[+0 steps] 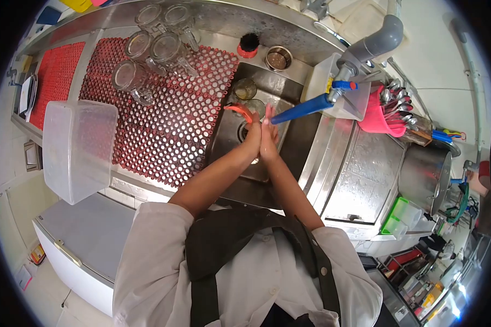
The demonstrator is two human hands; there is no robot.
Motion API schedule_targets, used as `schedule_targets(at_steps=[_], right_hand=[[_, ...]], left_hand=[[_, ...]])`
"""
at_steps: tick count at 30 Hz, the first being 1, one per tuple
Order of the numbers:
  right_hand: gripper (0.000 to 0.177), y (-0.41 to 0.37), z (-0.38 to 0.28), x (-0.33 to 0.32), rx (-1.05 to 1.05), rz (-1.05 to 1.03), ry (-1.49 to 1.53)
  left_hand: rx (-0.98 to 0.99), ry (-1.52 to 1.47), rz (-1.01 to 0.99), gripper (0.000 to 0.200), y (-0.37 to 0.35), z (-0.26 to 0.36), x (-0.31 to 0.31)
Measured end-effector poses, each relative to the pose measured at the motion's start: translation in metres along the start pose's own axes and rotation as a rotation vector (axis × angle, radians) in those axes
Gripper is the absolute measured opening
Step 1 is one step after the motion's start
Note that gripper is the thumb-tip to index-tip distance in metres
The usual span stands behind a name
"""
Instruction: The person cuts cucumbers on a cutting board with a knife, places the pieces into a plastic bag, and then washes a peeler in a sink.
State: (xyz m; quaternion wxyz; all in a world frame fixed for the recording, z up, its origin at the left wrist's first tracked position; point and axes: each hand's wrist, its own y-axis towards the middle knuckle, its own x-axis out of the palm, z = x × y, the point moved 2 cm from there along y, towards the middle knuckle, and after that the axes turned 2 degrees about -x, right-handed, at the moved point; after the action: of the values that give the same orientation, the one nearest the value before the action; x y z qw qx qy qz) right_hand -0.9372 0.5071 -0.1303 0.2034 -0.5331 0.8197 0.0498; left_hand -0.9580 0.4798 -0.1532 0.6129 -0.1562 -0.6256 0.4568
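Over the steel sink (223, 143), my two hands meet palm to palm just beside the end of the blue tap hose (303, 109). My left hand (252, 134) is closed around the end of an orange-red curved handle-like thing (239, 110) that sticks out to the left; what is at its far end is not clear. Pressed against it, my right hand (268, 139) has its fingers stretched forward. Beyond my hands a glass mug (245, 89) sits in the sink, with another glass (255, 107) nearer, partly hidden by my fingers.
Several glass mugs (168, 48) stand upside down on the red mat (163, 131) at left. A black-bristled brush (249, 43) and a steel bowl (279, 58) sit behind the sink. A clear plastic bin (79, 150) is left; a pink basket (373, 117) of cutlery is right.
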Motion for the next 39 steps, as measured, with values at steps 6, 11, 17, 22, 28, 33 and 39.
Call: schedule_targets(at_steps=[6,11,17,22,28,33,39], right_hand=[[0.063,-0.014,-0.035,0.011,-0.25,0.001,-0.33],[0.065,0.009,-0.001,-0.009,-0.069,-0.001,-0.373],[0.07,0.02,-0.011,-0.016,0.041,-0.12,0.073],[0.073,0.014,-0.02,-0.022,0.172,-0.08,0.019],[0.074,0.039,0.024,-0.006,0.151,-0.082,0.117],[0.074,0.055,0.013,-0.001,0.124,-0.066,0.152],[0.073,0.077,0.011,0.001,0.17,-0.074,0.283]], left_hand=[[0.026,-0.17,-0.251,0.064,0.012,0.007,-0.027],[0.316,0.035,-0.355,0.065,-0.018,0.005,0.027],[0.291,0.035,-0.314,0.068,-0.009,0.009,0.031],[0.15,0.066,-0.385,0.067,0.0,0.015,0.037],[0.221,0.089,-0.214,0.067,-0.027,0.041,0.06],[0.363,0.142,-0.217,0.066,-0.016,0.049,0.05],[0.267,0.173,-0.122,0.055,-0.03,0.042,0.044]])
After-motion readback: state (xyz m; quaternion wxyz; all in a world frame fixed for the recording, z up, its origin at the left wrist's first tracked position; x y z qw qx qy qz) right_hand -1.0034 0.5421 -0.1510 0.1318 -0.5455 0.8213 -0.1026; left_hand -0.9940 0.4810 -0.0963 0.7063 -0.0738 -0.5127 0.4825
